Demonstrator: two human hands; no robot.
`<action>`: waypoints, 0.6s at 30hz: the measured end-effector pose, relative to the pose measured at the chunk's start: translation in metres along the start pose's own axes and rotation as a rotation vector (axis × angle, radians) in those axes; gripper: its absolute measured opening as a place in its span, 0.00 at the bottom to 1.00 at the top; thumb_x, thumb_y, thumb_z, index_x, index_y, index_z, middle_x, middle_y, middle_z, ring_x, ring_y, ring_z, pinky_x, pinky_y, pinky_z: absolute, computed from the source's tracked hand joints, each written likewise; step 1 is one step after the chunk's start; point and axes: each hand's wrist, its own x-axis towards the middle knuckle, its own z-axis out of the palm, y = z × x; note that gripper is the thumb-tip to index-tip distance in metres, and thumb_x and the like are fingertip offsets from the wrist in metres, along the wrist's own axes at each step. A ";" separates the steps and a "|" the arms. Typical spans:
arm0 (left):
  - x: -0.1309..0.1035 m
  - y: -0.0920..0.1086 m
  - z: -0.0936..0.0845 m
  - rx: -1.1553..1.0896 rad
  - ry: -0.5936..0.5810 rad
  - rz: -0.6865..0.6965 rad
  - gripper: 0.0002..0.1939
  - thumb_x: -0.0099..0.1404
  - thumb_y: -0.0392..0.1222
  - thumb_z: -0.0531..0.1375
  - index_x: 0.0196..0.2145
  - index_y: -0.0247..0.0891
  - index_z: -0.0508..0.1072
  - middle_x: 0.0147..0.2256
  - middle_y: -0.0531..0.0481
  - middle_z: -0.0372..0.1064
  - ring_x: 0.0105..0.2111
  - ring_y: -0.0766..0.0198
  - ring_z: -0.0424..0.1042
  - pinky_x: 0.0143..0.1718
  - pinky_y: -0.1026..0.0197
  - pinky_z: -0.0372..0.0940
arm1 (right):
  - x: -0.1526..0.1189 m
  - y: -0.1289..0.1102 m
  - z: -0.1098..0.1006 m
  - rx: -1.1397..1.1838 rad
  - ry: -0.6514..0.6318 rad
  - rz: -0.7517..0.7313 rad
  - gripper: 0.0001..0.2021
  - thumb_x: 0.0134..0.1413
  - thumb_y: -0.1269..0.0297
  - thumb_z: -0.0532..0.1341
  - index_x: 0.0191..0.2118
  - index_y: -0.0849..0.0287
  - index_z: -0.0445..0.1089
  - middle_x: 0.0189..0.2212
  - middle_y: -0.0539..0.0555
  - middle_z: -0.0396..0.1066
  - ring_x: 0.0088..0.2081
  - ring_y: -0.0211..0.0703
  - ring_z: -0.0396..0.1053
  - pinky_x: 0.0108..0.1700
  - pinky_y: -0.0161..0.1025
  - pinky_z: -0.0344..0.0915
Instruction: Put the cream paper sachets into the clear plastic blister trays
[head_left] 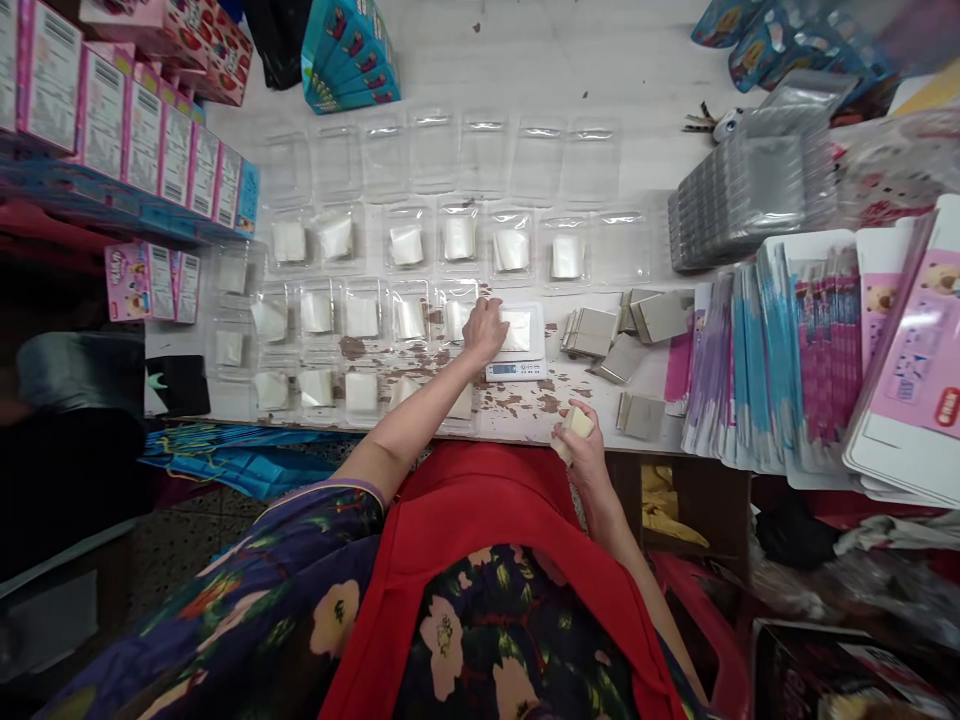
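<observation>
My left hand [484,328] reaches forward and rests on a white packet [517,330] lying on a small white digital scale [517,368]. My right hand [579,438] stays at the table's near edge, closed around a cream-coloured lump [577,420]. Rows of clear plastic blister trays [409,245] cover the white table [525,75]. Many trays hold a white packet each; the far row is empty.
Grey card pieces [596,332] lie right of the scale. Printed backing cards [780,350] and stacked clear trays [739,200] fill the right side. Pink boxes [142,135] line the left, blue boxes [349,55] stand at the back. The tabletop paint is chipped near the scale.
</observation>
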 end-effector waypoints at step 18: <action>-0.031 -0.058 -0.040 -0.202 -0.132 -0.005 0.15 0.66 0.42 0.53 0.46 0.35 0.72 0.46 0.46 0.70 0.41 0.63 0.69 0.41 0.61 0.63 | -0.002 -0.003 0.022 0.059 -0.060 0.072 0.29 0.30 0.68 0.70 0.45 0.52 0.64 0.36 0.46 0.67 0.26 0.32 0.64 0.26 0.33 0.66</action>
